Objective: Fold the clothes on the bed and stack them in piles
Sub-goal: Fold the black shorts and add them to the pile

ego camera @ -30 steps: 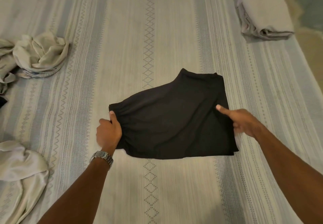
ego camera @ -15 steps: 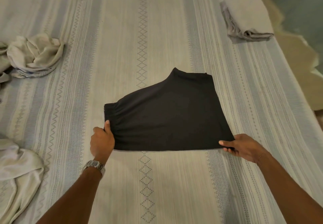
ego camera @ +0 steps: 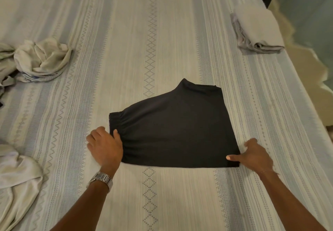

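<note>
We have the black shorts (ego camera: 176,129) lying flat on the bed (ego camera: 126,32), a little right of its middle and close to us, already folded once so the two legs lie one on the other. The elastic waistband sits at our left, the leg hems at our right, so the long axis runs left to right across our view, roughly square to our arms.

Our left hand (ego camera: 105,146) has its grip at the near waistband corner: the thumb lies on top of the gathered cloth and the fingers curl beside and under the edge, pinching it. Our right hand (ego camera: 255,156) has its grip at the near hem corner, thumb pressed flat on the fabric and fingers bent at the edge (whether they reach under the cloth we cannot tell). Both hands touch the shorts, each at its own end, neither nearer than the other.

Since the garment stretches between the two grips, we judge the coming fold will bring one end over the other along that axis.

A folded pale pile (ego camera: 257,30) rests far off at the right edge of the bed, well apart from the shorts and on the right hand's side. Crumpled pale clothes (ego camera: 41,59) lie far left, and another pale garment (ego camera: 18,176) lies near left, both still unfolded.
</note>
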A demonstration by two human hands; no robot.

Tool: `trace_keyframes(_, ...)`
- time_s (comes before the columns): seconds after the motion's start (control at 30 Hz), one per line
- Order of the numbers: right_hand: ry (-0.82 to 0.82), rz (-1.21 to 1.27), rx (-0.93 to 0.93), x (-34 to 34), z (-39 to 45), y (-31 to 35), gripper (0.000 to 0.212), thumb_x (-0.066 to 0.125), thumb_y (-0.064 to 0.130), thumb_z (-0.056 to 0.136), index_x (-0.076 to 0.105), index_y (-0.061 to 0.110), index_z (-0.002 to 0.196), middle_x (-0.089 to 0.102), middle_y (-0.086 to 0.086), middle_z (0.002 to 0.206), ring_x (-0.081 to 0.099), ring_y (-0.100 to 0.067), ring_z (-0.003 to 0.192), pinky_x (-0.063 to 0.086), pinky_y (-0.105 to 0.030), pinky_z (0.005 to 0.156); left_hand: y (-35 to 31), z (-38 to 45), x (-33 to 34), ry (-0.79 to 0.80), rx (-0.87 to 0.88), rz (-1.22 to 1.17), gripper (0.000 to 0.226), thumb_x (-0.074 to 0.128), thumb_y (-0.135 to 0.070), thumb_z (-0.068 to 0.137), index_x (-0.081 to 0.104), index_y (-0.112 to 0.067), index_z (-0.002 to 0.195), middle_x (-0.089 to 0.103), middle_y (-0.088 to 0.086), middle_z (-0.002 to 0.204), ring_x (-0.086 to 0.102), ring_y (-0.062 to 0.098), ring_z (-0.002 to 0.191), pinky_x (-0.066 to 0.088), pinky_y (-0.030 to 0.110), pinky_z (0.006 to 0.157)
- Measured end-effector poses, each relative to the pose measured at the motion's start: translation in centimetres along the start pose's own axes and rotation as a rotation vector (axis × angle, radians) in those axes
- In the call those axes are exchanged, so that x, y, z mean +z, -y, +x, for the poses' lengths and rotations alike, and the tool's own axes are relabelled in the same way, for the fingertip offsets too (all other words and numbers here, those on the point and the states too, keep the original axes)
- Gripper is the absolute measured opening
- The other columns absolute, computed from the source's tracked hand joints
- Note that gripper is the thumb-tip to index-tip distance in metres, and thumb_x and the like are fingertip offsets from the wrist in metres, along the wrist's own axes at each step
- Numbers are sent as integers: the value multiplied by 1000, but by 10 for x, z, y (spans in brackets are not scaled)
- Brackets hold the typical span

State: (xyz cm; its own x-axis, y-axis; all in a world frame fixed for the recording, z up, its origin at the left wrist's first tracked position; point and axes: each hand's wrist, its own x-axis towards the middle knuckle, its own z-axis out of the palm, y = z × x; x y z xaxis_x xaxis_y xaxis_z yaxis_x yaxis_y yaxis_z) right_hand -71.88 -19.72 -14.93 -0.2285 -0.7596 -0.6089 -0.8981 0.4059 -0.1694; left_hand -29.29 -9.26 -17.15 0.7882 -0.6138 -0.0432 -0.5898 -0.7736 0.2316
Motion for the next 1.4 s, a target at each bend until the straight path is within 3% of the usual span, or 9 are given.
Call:
trace_keyframes(0.13,-400,20,-484,-12,16,64,60,82,54,77,59,20,122,63,-3,113,57,-26,106,51,-42,87,-38,13,2,31,348,-64,33,63,-26,97,58,-6,122,61,17,121,54,36,114,46,50,97)
trace_keyframes(0.3,-220,168,-713,-16,52,174,49,66,30,98,49,17,143,55,-6,136,54,-27,125,48,-45,106,-84,16,17,160,796,98,47,62,-43,94,58,-13,131,55,16,135,53,35,123,45,50,101)
trace_keyframes(0.47,-153,-235,-737,-24,98,240,65,56,24,104,23,21,161,41,-10,156,33,-36,141,40,-49,111,-92,24,37,362,786,315,76,37,-79,90,23,-43,155,15,14,165,14,38,152,16,63,119)
trace_keyframes(0.6,-139,-299,-749,-19,119,244,34,61,21,101,58,12,134,57,-14,128,47,-33,123,46,-41,92,-82,26,49,420,756,317,87,25,-89,84,-12,-54,154,-21,10,167,-20,44,151,-2,76,113)
trace_keyframes(0.7,-200,-115,-817,-21,117,234,19,68,13,93,68,15,112,63,-8,112,56,-28,108,50,-38,85,-81,31,49,429,762,304,89,25,-93,79,-12,-57,153,-28,11,165,-26,46,149,-3,79,112)
trace_keyframes(0.83,-280,54,-945,-26,95,209,17,67,6,90,67,16,103,66,0,104,58,-17,92,52,-36,80,-86,32,41,400,716,215,78,32,-81,90,0,-54,156,-8,13,168,-9,42,154,1,74,114)
trace_keyframes(0.93,-380,64,-1086,-23,73,184,16,69,2,86,67,12,97,67,-1,95,60,-17,84,55,-38,73,-92,33,33,209,703,184,65,55,-50,97,29,-38,155,26,17,160,28,40,147,27,67,115)
trace_keyframes(1.13,-724,-204,-1230,7,48,125,10,72,12,83,68,15,92,67,-1,88,55,-24,78,39,-37,69,-90,48,27,66,843,285,69,73,-25,87,44,-21,149,56,15,138,50,37,129,37,55,113)
trace_keyframes(1.4,-582,-522,-1149,48,35,86,38,82,32,79,74,13,110,70,-8,93,64,-29,90,44,-46,94,-77,51,20,145,851,456,38,85,-20,72,62,-9,100,64,13,96,59,33,89,49,47,85)
